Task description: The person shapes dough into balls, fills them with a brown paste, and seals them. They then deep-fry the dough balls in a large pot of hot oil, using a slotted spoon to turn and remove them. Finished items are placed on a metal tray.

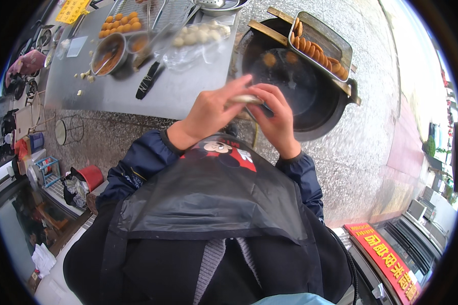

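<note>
Both hands are raised in front of the apron, between the steel table and the black wok. My left hand [210, 114] is blurred and presses its fingers and thumb around a flat, pale piece of dough [246, 99]. From the other side my right hand [276, 116] grips the same piece between thumb and fingers. Just beyond lies the wok [324, 103] of dark oil, where two golden cakes [269, 59] float. On the table, a clear plastic bag [191, 53] covers several pale dough balls [198, 35].
A wire-bottomed tray [343, 42] of browned cakes [313, 52] rests on wooden slats [269, 32] across the wok. The steel table [183, 95] carries a bowl of brown filling [108, 57], several orange balls [120, 24] and a black-handled tool [147, 81]. A red bucket [91, 177] stands at lower left.
</note>
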A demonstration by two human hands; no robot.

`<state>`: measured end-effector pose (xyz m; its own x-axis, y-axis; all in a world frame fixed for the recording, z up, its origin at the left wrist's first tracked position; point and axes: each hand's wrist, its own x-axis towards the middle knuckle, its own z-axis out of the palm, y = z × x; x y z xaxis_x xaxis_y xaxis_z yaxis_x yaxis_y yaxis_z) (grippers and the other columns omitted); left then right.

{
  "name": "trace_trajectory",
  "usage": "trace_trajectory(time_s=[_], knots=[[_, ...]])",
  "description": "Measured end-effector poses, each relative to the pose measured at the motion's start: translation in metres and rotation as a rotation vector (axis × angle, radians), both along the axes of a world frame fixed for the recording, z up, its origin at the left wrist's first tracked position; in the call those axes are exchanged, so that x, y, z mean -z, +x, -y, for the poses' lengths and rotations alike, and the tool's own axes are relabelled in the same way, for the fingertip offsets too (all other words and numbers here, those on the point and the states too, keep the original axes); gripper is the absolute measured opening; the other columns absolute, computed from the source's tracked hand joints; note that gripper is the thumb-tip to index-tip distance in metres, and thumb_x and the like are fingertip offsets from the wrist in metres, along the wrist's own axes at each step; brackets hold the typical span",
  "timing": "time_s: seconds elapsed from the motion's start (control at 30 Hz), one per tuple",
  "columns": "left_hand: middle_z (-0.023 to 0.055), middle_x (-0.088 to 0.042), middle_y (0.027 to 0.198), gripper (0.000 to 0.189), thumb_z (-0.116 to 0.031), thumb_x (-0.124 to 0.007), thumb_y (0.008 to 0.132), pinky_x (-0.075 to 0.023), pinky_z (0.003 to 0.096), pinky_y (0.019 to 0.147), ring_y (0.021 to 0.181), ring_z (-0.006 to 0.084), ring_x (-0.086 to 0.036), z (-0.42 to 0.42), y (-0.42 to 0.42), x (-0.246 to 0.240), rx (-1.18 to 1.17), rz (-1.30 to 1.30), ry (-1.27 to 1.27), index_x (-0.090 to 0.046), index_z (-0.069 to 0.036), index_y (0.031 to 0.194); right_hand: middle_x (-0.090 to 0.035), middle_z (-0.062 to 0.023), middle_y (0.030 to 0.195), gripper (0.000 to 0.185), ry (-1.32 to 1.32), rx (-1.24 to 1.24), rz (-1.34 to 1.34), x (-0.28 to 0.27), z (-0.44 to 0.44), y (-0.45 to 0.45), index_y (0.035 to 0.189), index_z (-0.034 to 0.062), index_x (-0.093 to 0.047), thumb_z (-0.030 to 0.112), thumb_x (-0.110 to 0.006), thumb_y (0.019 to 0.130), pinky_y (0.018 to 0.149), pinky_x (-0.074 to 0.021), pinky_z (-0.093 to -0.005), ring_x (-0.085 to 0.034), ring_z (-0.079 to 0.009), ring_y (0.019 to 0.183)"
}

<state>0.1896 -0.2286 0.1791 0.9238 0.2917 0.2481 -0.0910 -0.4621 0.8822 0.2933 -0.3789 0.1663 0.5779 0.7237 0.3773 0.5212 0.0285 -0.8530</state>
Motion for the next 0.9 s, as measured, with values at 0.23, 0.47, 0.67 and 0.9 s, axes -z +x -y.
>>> trace_trajectory(time_s=[0.23,0.47,0.67,0.9], knots=[[0.0176,-0.040,0.144,0.067,-0.017,-0.071,0.079,-0.0285,0.0409,0.110,0.138,0.0351,-0.029,-0.045,-0.024,0.090,-0.119,-0.288,0.201,-0.041,-0.003,0.138,-0.063,-0.0083,0.097,0.020,-0.175,0.216,0.037,0.101,0.026,0.021,0.096,0.0021,-0.064,-0.004,-0.067,0.077,0.070,-0.0499,-0.0268,-0.063,-0.0195,0.084],[0.0172,-0.044,0.135,0.056,-0.010,-0.064,0.080,-0.0325,0.0416,0.107,0.126,0.0340,-0.040,-0.180,-0.107,0.195,-0.677,-0.533,0.509,-0.044,-0.002,0.132,-0.063,-0.0103,0.105,0.024,-0.703,0.518,0.028,0.244,0.090,0.036,0.098,0.0072,-0.066,0.005,-0.066,0.075,0.081,-0.0488,-0.0387,-0.061,-0.0296,0.096],[0.0176,-0.054,0.118,0.042,-0.011,-0.064,0.081,-0.0409,0.0412,0.095,0.110,0.0347,-0.051,-0.219,-0.098,0.212,-0.681,-0.533,0.503,-0.050,-0.001,0.119,-0.058,-0.0116,0.124,0.038,-0.583,0.550,0.098,0.239,0.093,0.023,0.115,0.0076,-0.062,0.005,-0.064,0.077,0.096,-0.0441,-0.0375,-0.052,-0.0300,0.115],[0.0153,-0.063,0.104,0.036,-0.020,-0.064,0.083,-0.0460,0.0453,0.081,0.099,0.0358,-0.059,-0.202,-0.075,0.187,-0.736,-0.560,0.447,-0.050,-0.010,0.115,-0.065,-0.0137,0.109,0.027,-0.296,0.302,-0.073,0.142,0.042,-0.028,0.110,0.0024,-0.064,0.000,-0.062,0.083,0.088,-0.0483,-0.0326,-0.063,-0.0273,0.101]])
